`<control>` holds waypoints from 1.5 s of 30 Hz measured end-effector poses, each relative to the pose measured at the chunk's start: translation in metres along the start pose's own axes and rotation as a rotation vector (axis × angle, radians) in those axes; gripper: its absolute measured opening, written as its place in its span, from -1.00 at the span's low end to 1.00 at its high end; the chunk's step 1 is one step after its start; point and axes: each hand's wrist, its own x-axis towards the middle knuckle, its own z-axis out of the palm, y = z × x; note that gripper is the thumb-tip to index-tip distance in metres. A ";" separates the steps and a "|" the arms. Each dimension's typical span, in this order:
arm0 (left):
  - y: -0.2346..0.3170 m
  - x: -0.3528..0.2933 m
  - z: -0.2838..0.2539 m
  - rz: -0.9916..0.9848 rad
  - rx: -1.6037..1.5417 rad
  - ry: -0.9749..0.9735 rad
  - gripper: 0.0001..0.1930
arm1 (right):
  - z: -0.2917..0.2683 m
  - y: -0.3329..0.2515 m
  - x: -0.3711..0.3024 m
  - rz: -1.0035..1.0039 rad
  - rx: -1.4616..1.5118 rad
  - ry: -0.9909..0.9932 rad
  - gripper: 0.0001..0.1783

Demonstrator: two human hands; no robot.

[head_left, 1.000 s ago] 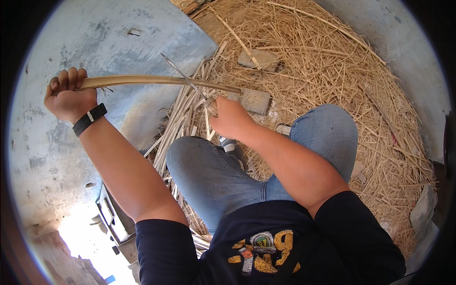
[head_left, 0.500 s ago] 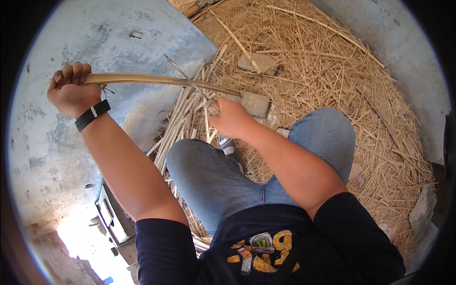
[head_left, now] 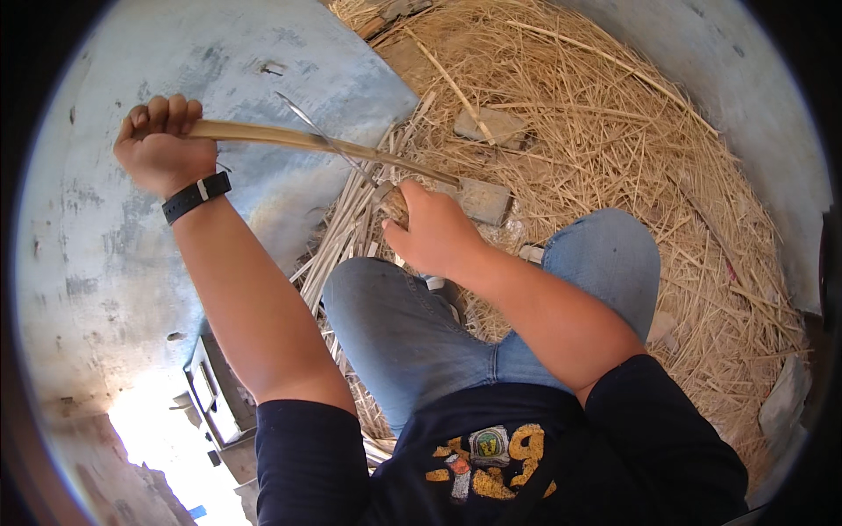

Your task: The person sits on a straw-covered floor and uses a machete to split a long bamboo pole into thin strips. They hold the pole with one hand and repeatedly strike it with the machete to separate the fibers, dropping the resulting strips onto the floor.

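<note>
My left hand [head_left: 162,145], with a black watch on the wrist, is closed around one end of a long tan cane strip [head_left: 289,138]. The strip runs right and slightly down to a point above my right hand [head_left: 434,232]. That hand grips the wooden handle of a knife [head_left: 395,203]. Its thin metal blade [head_left: 326,142] points up and left and crosses the strip. Both hands are held above my knees in blue jeans.
A bundle of pale split strips [head_left: 351,223] lies by my left knee. A big heap of dry straw-like shavings [head_left: 614,149] covers the ground ahead and to the right, with two flat stone blocks [head_left: 487,200] in it. Grey concrete floor [head_left: 105,263] lies to the left, and a metal frame [head_left: 215,394] sits at lower left.
My left hand has moved a little up and to the right with the strip's end. My right hand has stayed near my knee with the knife against the strip.
</note>
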 end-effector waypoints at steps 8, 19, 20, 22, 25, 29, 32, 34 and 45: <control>-0.003 0.007 0.007 -0.022 -0.037 -0.063 -0.82 | 0.013 0.034 0.014 0.124 0.006 0.044 -0.64; -0.001 0.006 -0.010 -0.009 -0.062 -0.022 -0.81 | 0.003 0.001 -0.001 -0.129 -0.006 0.027 -0.69; -0.001 0.003 -0.012 -0.014 -0.066 -0.028 -0.81 | 0.006 0.005 -0.002 -0.131 -0.014 0.020 -0.68; -0.001 0.002 -0.015 -0.008 -0.059 -0.023 -0.81 | 0.007 0.010 0.003 -0.090 -0.036 0.025 -0.67; 0.000 0.000 -0.018 -0.003 -0.036 0.007 -0.82 | 0.012 0.018 0.001 -0.019 -0.034 0.009 -0.66; 0.002 0.002 -0.021 -0.001 -0.057 -0.004 -0.82 | 0.016 0.020 0.008 -0.014 -0.046 0.014 -0.64; 0.002 0.002 -0.024 0.000 -0.061 -0.006 -0.82 | 0.013 0.016 0.007 0.025 -0.040 -0.021 -0.63; 0.003 0.003 -0.023 0.008 -0.067 -0.008 -0.82 | 0.015 0.016 0.008 0.010 -0.044 -0.006 -0.61; 0.003 -0.006 -0.011 0.018 -0.035 -0.044 -0.81 | 0.011 0.009 -0.003 0.008 0.041 -0.039 -0.64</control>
